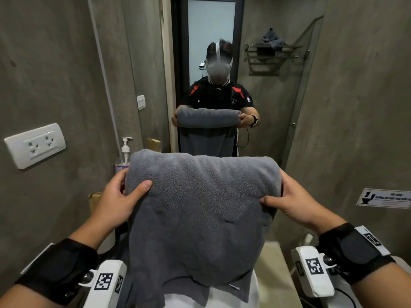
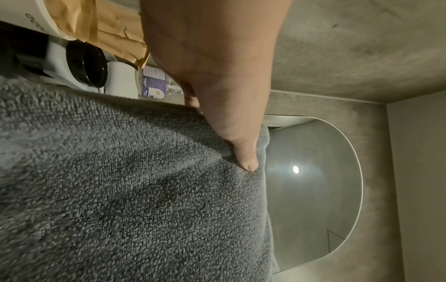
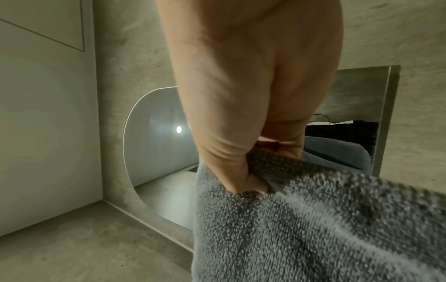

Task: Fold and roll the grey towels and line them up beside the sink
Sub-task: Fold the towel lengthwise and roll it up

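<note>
A grey towel [image 1: 200, 207] hangs in the air in front of me, its top folded over into a thick roll and its lower part drooping over the white sink [image 1: 249, 292]. My left hand [image 1: 124, 194] grips the roll's left end, thumb on the front. My right hand [image 1: 287, 198] grips the right end, thumb pinching the cloth. In the left wrist view the thumb [image 2: 243, 152] presses into the towel [image 2: 120, 190]. In the right wrist view the thumb [image 3: 241, 181] pinches the towel [image 3: 313, 229].
A mirror [image 1: 211, 41] ahead reflects me and the towel. A soap pump bottle [image 1: 125, 152] stands behind the towel at left, with a brown paper bag [image 1: 94, 200] near it. A wall socket [image 1: 35, 145] is at left, a sign [image 1: 382, 198] at right. Concrete walls close in on both sides.
</note>
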`<state>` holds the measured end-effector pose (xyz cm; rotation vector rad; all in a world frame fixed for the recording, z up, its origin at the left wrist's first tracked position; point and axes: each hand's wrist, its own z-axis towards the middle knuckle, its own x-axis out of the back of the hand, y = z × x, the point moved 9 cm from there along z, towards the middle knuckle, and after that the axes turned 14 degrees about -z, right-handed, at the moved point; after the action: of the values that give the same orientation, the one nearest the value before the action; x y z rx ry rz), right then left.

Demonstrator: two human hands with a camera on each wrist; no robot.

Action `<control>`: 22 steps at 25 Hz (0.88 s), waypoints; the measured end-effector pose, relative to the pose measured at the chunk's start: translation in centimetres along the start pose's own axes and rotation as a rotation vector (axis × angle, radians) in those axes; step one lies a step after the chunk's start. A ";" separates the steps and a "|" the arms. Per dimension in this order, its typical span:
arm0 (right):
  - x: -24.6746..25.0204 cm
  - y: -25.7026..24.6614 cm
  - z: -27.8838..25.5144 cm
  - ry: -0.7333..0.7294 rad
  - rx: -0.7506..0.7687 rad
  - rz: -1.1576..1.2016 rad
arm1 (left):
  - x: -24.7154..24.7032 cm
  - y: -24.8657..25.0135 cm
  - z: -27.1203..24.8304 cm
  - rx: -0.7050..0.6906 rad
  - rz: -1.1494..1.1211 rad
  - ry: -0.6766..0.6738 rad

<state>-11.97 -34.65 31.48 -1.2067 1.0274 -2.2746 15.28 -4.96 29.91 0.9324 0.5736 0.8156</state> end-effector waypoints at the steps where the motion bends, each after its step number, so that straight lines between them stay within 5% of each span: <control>1: -0.1 0.0 0.0 -0.017 -0.003 0.008 | 0.2 -0.2 0.1 0.023 0.012 0.007; 7: 1.6 0.7 0.3 0.076 -0.058 0.007 | -0.6 -2.1 -0.4 0.147 0.065 -0.172; 14: 2.3 1.8 1.0 0.197 -0.063 -0.025 | 0.7 -0.9 0.5 0.035 0.110 -0.038; 22: 3.2 2.5 3.2 0.260 -0.156 0.058 | -0.8 -0.5 1.6 0.098 0.002 -0.136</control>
<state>-11.22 -39.68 32.56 -0.9391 1.3372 -2.3862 16.18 -6.57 30.34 1.0696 0.4977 0.7248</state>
